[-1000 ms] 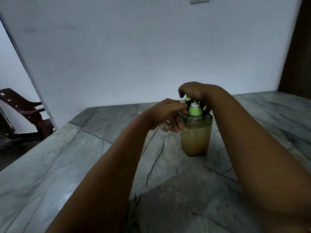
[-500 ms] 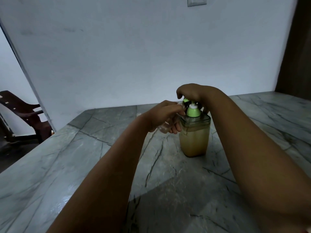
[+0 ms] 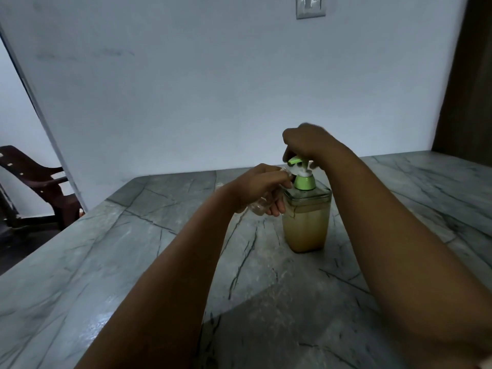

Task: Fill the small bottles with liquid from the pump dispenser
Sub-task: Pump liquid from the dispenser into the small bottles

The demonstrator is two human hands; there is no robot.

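My right hand (image 3: 306,145) sits on top of the pump dispenser (image 3: 306,217), fingers curled down over the green pump head (image 3: 295,161), whose spout points left. The dispenser stands upright on the grey marble table (image 3: 133,262), its clear square body about two-thirds full of a cloudy yellowish liquid. My left hand (image 3: 261,187) grips a small clear bottle (image 3: 259,207), fingers wrapped round it, and holds it right beside the dispenser with its mouth up near the spout (my fingers hide the mouth, so I cannot tell whether it sits exactly under the nozzle). How full the bottle is I cannot tell either. A second small clear object (image 3: 219,185) stands on the table just behind my left wrist. A dark brown chair (image 3: 40,187) stands off to the left, and a switch plate (image 3: 310,6) is on the wall above.
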